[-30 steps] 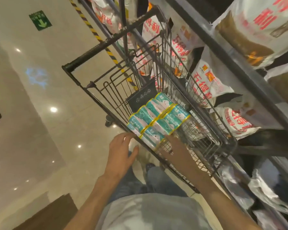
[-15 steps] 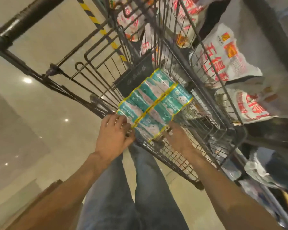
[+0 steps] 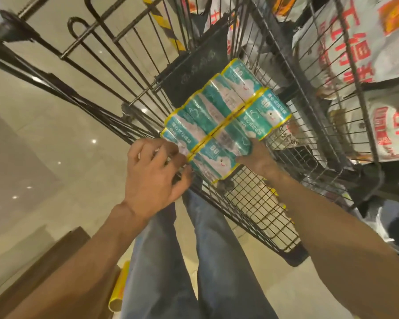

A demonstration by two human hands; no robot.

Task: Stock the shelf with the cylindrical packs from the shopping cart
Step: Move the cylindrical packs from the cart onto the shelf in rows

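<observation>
A teal and white multipack of cylindrical rolls with yellow bands (image 3: 226,118) lies in the black wire shopping cart (image 3: 251,203), leaning on the cart's near side. My left hand (image 3: 154,178) curls over the pack's near left end. My right hand (image 3: 256,157) is inside the basket, gripping the pack's lower right side; its fingertips are hidden under the pack. Shelves (image 3: 377,84) with white and red bags stand to the right of the cart.
The cart's handle bar (image 3: 14,26) and child-seat flap are at the upper left. White bags with red print (image 3: 364,42) fill the shelves behind the cart. A yellow-ended roll (image 3: 118,293) lies low near my legs. Glossy tiled floor spreads to the left.
I have leaned closer to the cart. My left hand moved from beside the basket onto the pack's end, and my right hand slid further under the pack's right side.
</observation>
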